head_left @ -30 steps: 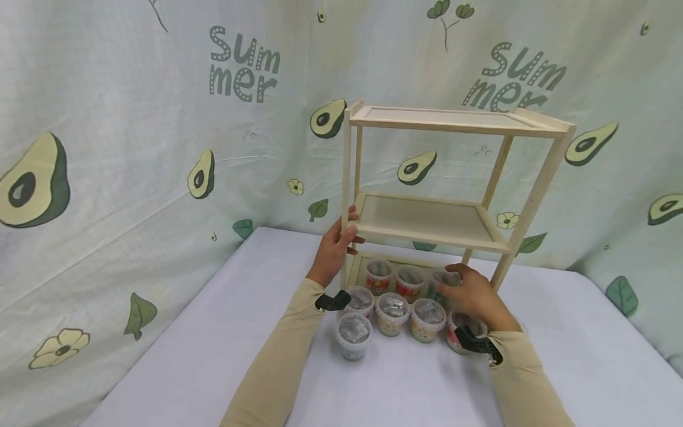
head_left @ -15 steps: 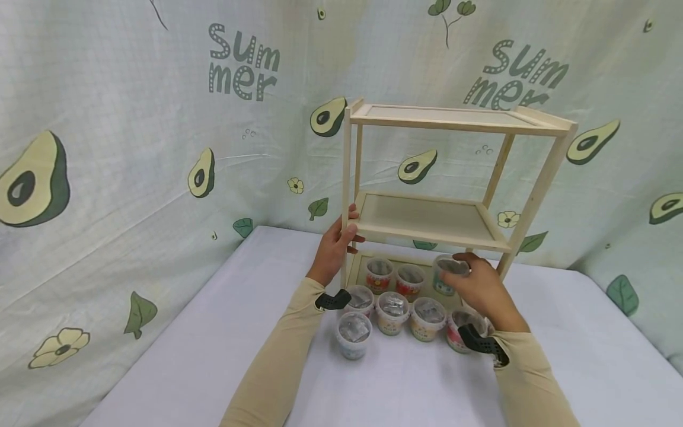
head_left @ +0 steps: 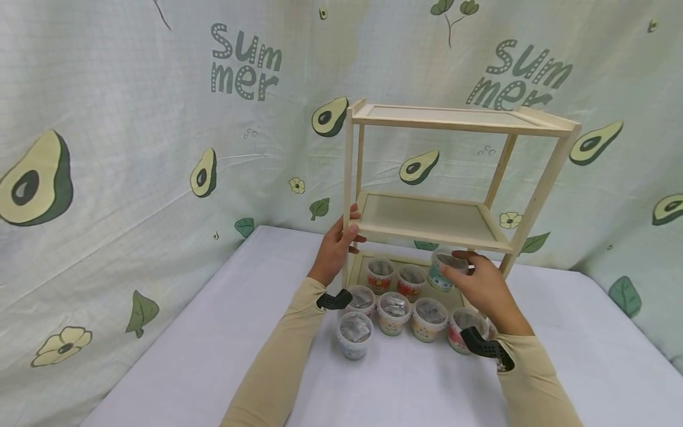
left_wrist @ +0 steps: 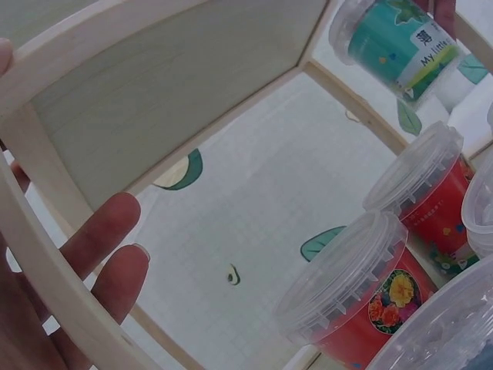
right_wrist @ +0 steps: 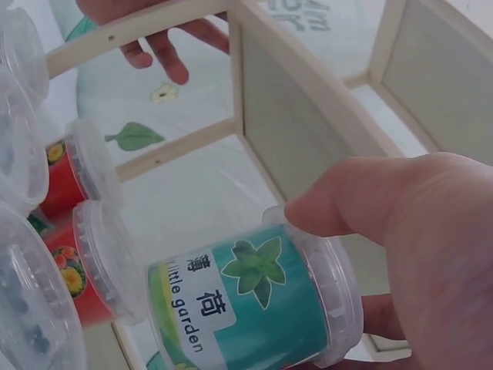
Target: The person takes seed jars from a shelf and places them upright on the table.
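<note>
My right hand grips a lidded plastic tub by its lid, thumb on one side and fingers on the other. Its label is teal with a mint leaf and "little garden" lettering. In the head view the tub leans a little, over the right part of the rack's bottom shelf. Two red-labelled tubs with flower pictures stand to its left on that shelf. Around the left front post of the wooden rack, at middle-shelf height, my left hand holds on, its fingers reaching past the post.
Before the rack, a row of lidded tubs stands on the white table, among them yellow-labelled and pink-labelled ones. A pale blue tub stands nearest. A patterned cloth hangs behind.
My right hand has raised the mint tub from beside the red tubs, first up and rightward, then slightly left, tilting it. My left hand has stayed on the post.
</note>
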